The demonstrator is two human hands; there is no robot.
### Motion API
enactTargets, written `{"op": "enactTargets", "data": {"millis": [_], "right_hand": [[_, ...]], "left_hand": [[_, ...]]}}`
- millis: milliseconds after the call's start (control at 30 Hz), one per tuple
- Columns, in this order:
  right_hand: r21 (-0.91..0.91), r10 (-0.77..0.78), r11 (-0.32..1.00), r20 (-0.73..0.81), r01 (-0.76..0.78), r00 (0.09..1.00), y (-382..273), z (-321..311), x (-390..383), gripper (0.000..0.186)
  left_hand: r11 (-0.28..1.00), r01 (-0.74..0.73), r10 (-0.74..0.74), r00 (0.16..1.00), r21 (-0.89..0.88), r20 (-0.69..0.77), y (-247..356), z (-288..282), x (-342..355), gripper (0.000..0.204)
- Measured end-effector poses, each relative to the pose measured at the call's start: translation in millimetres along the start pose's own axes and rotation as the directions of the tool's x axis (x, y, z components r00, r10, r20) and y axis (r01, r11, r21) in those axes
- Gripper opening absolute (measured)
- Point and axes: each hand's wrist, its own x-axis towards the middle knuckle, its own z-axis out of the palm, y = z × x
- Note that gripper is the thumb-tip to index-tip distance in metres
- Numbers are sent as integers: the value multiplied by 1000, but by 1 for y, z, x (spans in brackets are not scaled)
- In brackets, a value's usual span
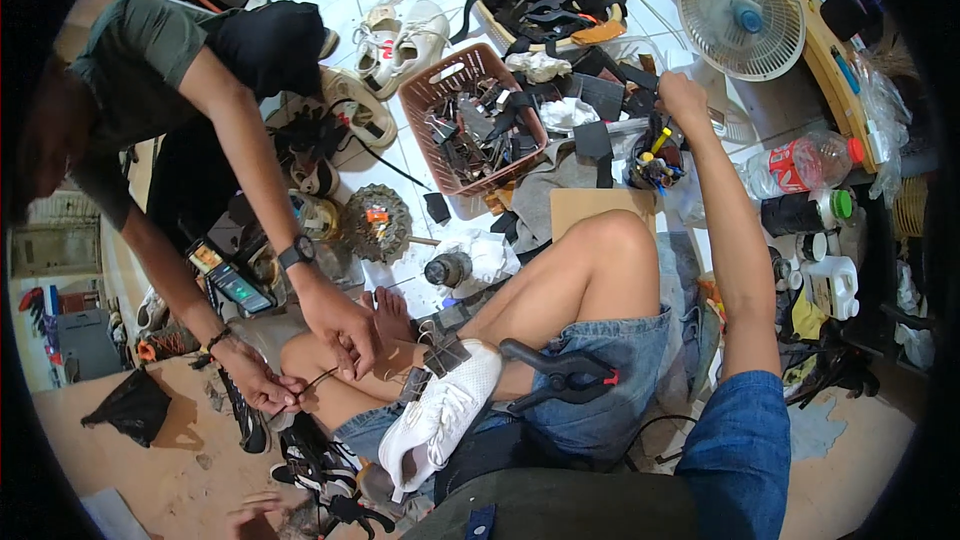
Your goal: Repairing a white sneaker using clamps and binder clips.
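My landmark is the white knit lace-up shoe (450, 405) lying tilted across my blue denim shorts (640, 340), its opening toward me. My right grip (682, 98) is well beyond the shoe and to its right, just past a dark holder of pens and tools (655, 178). The fingers are curled together, but I cannot tell whether they are clamped on anything. What seems to be my left grip (255, 517) is blurred, nearer me and left of the shoe; I cannot tell its state either.

With my arm stretched out like this, I'd judge it best to hold my thighs level so the shoe doesn't slide, reach around the holder rather than over it, and leave the clips on the shoe unknocked.

Counting: one shoe on my lap; apparently two black binder clips (446, 353) at its toe end; one black spring clamp with a red tip (572, 377) just right of it; one brown perforated plastic basket (412, 100) beyond it; two co-worker's hands (340, 330) to its left, with one thin dark strand between them.
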Motion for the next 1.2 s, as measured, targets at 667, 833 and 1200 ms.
{"op": "enactTargets", "data": {"millis": [667,833,1200], "right_hand": [[672,-190,549,-479,497,857,-32,-221,-299,49],[337,-758,287,-492,897,428,-192,-185,-370,38],[533,-908,70,-317,843,276,-301,-63,-438,19]], "left_hand": [[110,-71,977,-178,991,-121,-13,-49,-52,79],[921,-383,308,826,-69,-473,-96,79,-20,74],[990,-51,34,991,-133,-129,-137,145,-9,35]]}}
